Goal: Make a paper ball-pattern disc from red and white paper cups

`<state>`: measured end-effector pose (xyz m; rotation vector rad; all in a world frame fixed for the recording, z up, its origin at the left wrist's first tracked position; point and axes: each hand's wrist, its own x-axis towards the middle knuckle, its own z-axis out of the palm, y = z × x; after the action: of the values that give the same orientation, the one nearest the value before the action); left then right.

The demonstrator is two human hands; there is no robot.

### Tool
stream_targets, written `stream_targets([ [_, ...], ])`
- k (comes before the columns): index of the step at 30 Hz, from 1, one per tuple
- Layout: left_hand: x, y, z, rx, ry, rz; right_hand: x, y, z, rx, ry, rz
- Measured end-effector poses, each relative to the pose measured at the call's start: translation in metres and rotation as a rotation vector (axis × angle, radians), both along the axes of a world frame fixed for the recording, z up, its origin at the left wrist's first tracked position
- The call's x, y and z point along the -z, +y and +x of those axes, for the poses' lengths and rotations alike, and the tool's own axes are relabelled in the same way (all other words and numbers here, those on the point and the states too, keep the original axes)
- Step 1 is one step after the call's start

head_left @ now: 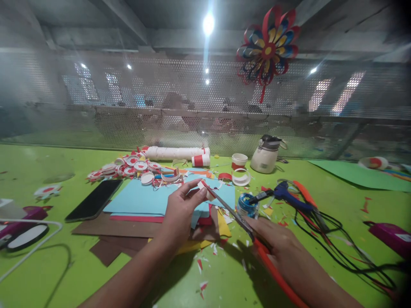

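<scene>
Scissors [239, 219], gripped near right by the right hand [279, 244], should snip slowly, clear of the left hand [183, 205] pinching the paper piece [209, 194].

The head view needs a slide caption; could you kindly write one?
Right hand holding scissors to a white piece in the left hand, over a green table.

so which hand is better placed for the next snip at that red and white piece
Probably the right hand: it holds the scissors, which point toward the red-and-white piece. The left hand pinches that piece, so it seems better suited to steadying it.
</scene>
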<state>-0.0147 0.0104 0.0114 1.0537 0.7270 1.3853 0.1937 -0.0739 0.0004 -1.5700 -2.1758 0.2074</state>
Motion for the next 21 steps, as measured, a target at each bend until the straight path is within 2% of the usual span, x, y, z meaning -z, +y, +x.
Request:
stream_targets([
  [5,-0.0027,-0.0013,0.0011,-0.015,0.001,-0.017,-0.0006,-0.0008,-0.0006,0.026,-0.021,0.003],
  [12,-0.007,-0.0028,0.0015,0.036,-0.134,-0.032,0.0016,0.0011,0.0004,0.033,-0.046,0.014],
  [21,-0.003,-0.0013,0.0,0.01,-0.033,-0.003,-0.0052,0.0013,-0.0029,0.007,-0.003,-0.003],
])
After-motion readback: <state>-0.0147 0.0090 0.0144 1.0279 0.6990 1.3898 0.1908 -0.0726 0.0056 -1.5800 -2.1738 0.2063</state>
